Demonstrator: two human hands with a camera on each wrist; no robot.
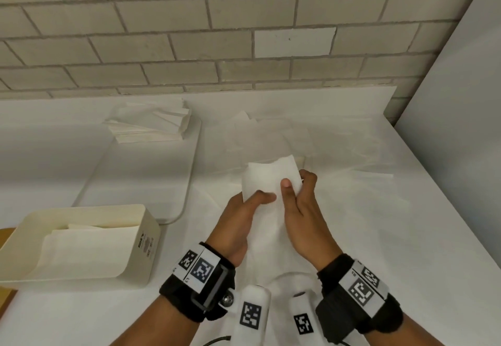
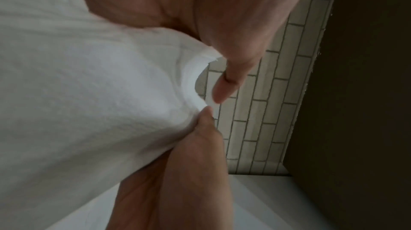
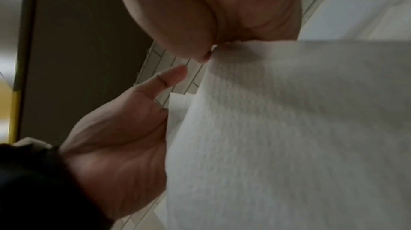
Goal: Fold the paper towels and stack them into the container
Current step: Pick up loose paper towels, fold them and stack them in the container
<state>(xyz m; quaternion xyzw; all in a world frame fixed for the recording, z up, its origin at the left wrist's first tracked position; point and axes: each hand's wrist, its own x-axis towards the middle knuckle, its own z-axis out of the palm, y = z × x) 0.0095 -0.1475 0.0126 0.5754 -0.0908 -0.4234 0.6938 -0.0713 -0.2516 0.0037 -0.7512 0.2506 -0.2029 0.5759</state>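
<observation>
**Mid-fold, task partly done**

One towel (image 1: 267,183) was held above the table (image 1: 352,237) by both hands: left hand (image 1: 238,223) and right hand (image 1: 301,210) pinched it, thumbs on top, fingers curled beneath. Left of the fingers, the container (image 1: 146,226) already held folded towels. Beyond the fingertips, a stack (image 1: 151,123) and loose sheets (image 1: 311,142) were judged still unfolded.

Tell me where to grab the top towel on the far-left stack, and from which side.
Judging by its pose, take the top towel of the stack by its right-hand edges, which fan out and lift slightly there. Come from the right and above with a thumb-over, fingers-under pinch; the left side looks flush, offering little to catch. Both the left hand and the right hand currently hold the paper towel.
</observation>
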